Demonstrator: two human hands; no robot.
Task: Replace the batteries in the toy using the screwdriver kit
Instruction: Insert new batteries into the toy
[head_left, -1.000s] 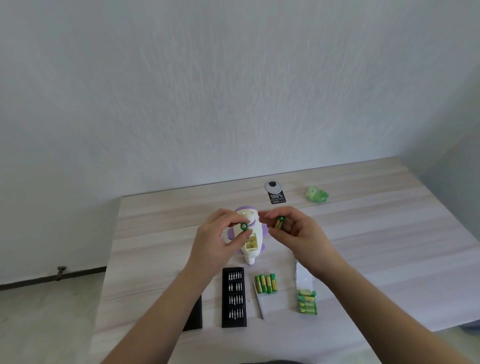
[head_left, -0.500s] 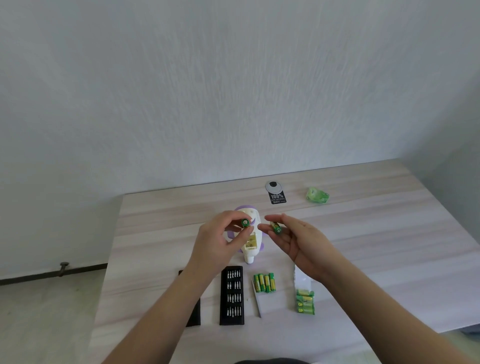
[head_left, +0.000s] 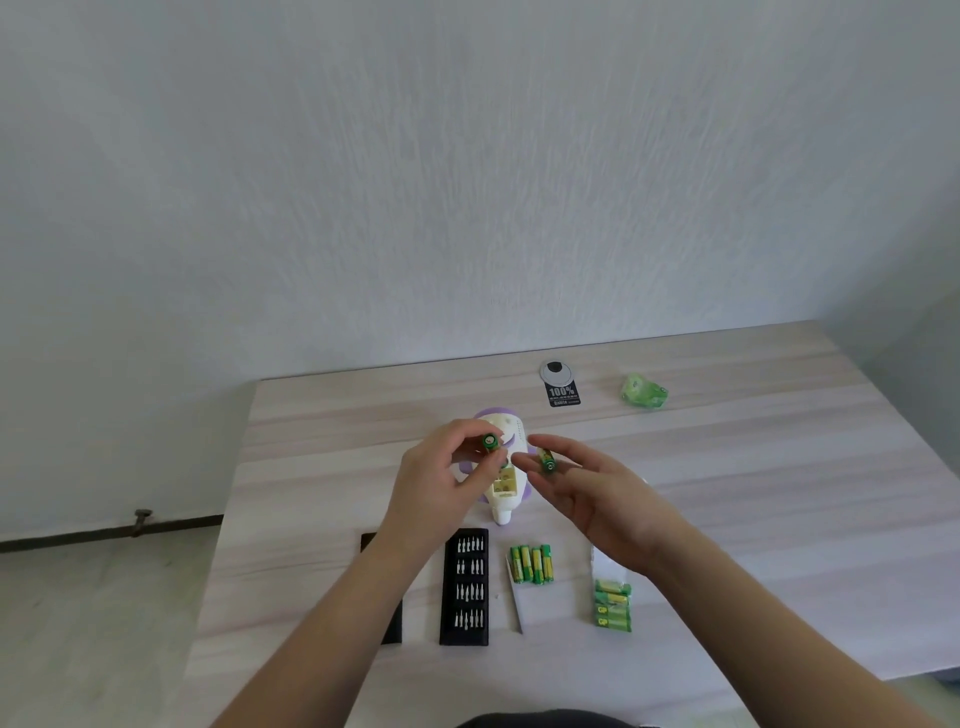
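Note:
A white and purple toy (head_left: 503, 491) lies on the table (head_left: 779, 493) with its open battery compartment facing up. Just above it, my left hand (head_left: 436, 483) pinches a green battery (head_left: 489, 442) between thumb and fingertips, end towards me. To the right, my right hand (head_left: 592, 493) is palm up with its fingers spread, and a second green battery (head_left: 546, 460) is held between its thumb and fingers. The black screwdriver bit tray (head_left: 464, 587) lies near the front edge under my left forearm's right side.
Several green batteries (head_left: 532, 565) lie on a white sheet right of the bit tray, and another group (head_left: 613, 606) lies further right. A black case part (head_left: 390, 626) is half hidden by my left forearm. A crumpled green wrapper (head_left: 644, 391) and a black label (head_left: 562, 393) sit at the back.
My right hand has turned palm up and spread its fingers, drifting slightly right with its battery. My left hand keeps its battery pinched over the toy.

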